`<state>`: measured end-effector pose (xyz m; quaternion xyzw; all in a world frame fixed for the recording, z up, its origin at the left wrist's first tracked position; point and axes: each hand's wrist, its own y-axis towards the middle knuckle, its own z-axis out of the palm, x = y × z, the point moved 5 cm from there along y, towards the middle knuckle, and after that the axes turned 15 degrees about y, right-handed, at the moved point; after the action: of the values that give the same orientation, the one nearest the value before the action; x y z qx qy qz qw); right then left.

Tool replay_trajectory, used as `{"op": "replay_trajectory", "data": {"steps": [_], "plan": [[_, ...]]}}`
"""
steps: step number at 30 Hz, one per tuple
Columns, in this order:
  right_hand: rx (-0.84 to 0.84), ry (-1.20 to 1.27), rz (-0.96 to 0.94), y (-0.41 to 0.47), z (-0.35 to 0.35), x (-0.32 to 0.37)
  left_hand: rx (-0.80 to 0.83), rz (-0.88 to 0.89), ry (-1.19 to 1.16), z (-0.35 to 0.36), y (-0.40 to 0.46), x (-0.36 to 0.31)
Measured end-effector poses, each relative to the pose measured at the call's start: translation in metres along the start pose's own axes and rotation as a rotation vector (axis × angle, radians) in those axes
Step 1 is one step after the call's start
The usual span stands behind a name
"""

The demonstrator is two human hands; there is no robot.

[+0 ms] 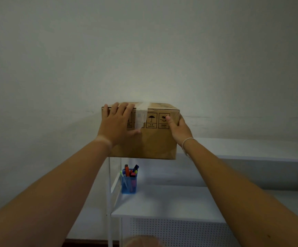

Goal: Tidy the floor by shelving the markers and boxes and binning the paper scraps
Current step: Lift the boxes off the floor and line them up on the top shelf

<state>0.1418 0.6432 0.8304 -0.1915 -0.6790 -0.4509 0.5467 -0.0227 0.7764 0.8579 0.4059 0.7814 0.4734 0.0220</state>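
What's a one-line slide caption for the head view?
Both hands, left and right, set a taped cardboard box on the white shelf's top tier, above a blue marker cup.

You stand in a plain office or study room: a bare pale wall (144,50), a white metal shelf unit (162,202) with a perforated panel (171,232), a blue pen holder (129,184) stocked with markers (129,171), and a taped cardboard box (153,139).
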Motion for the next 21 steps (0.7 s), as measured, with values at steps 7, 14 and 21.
{"op": "replay_trajectory", "data": {"steps": [7, 14, 21], "plan": [[0.001, -0.035, 0.004, 0.01, -0.003, -0.007, 0.003, -0.02, -0.017, 0.009, 0.005, -0.004], [0.034, -0.127, 0.1, -0.005, -0.01, -0.01, 0.084, -0.049, -0.018, -0.004, 0.004, -0.01], [-0.041, -0.228, 0.091, -0.039, -0.085, -0.005, 0.078, 0.013, -0.142, -0.043, 0.006, -0.058]]}}
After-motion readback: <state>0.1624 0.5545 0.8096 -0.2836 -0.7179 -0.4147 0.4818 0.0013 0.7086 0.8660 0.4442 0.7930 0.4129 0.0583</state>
